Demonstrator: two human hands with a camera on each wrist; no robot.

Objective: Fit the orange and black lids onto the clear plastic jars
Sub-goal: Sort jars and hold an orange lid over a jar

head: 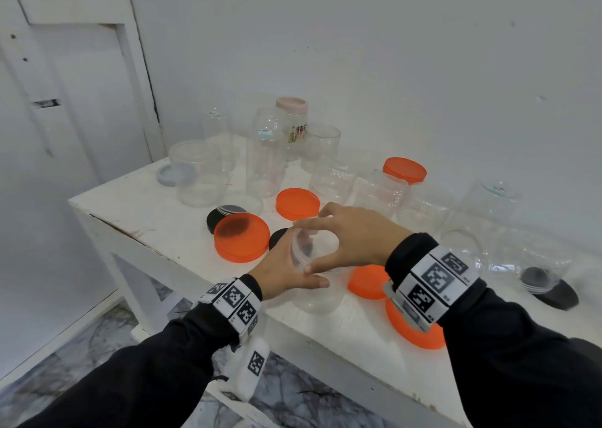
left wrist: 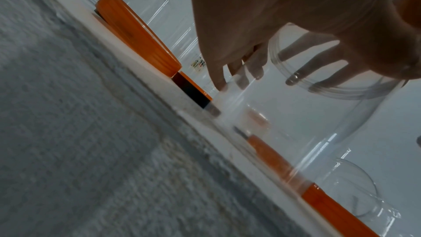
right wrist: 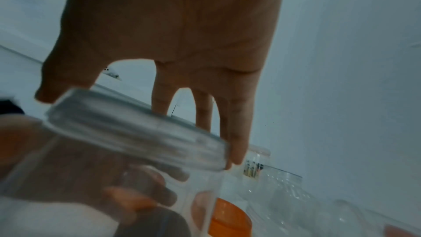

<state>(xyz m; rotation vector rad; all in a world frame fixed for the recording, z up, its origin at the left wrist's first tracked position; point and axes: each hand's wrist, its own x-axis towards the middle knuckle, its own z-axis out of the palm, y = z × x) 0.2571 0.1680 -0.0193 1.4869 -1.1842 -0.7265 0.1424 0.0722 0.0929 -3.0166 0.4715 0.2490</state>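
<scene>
I hold a clear plastic jar [head: 317,297] with no lid on it, tilted, near the front edge of the white table [head: 156,229]. My left hand [head: 290,271] grips its side, thumb in front and fingers behind. My right hand [head: 309,243] reaches over its mouth, thumb and fingers pinching the threaded rim [right wrist: 136,132]. Orange lids lie loose: a big one [head: 241,237] left of the jar, one [head: 298,203] behind it, two [head: 368,281] [head: 413,330] under my right wrist. Black lids [head: 221,217] [head: 278,237] sit beside the big orange one.
Several clear jars [head: 265,164] crowd the table's back, one capped orange [head: 404,169], one with a pink lid [head: 291,105]. A grey lid [head: 176,173] lies far left. More clear jars [head: 465,255] and a black lid [head: 553,292] are at right. Wall behind, door left.
</scene>
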